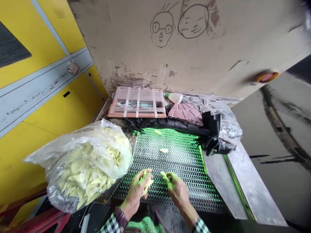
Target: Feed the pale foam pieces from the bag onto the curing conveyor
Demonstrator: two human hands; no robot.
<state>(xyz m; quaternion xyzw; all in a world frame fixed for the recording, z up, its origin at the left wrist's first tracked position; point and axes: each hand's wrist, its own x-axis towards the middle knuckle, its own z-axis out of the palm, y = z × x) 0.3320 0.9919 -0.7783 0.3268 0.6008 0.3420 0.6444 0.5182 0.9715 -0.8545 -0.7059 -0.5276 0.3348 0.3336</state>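
My left hand is closed around several thin, pale yellow pieces that stick out past the fingers. Close by, over the near part of the metal mesh belt, my right hand pinches a single pale yellow piece between thumb and fingers. Two similar flat, leaf-shaped pieces lie apart on the belt: one piece near the middle and another piece at the far end under green light. To the left, a clear plastic bag gapes and holds many more such pieces.
Behind the belt, a wooden frame wrapped with tape and a pink stone-like slab sit on a ledge. Black plastic hangs at the belt's far right corner. A metal side plate runs along the right. A yellow panel stands left.
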